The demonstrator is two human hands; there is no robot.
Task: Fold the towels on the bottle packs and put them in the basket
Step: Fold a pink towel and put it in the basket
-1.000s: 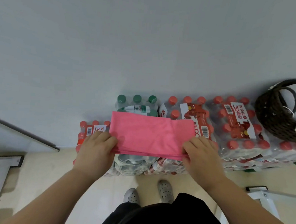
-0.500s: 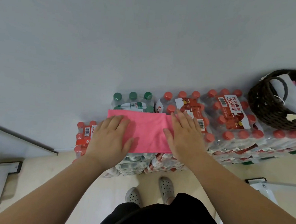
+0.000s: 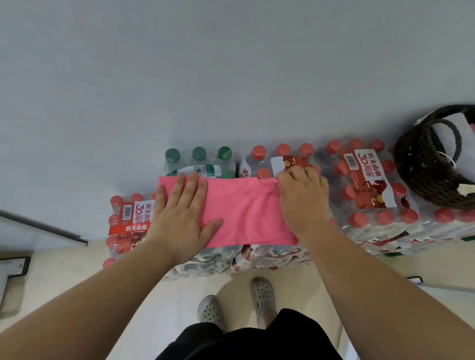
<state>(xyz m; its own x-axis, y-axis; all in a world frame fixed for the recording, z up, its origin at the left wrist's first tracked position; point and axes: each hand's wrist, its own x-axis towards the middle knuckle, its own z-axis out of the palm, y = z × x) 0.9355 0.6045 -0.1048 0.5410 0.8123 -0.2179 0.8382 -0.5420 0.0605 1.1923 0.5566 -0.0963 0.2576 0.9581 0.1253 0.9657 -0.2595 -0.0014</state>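
You are pressing your left grip (image 3: 184, 218) flat, fingers spread; your right grip (image 3: 302, 201) is pinching the pink cloth towel (image 3: 245, 211) with curled fingers.

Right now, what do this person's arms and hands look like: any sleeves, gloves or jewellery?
The left hand and right hand are bare: no gloves, rings, watch or bracelet visible. Both forearms are uncovered as far as the frame shows, with no sleeves in view. Lower down the person wears a black garment and grey perforated clogs.
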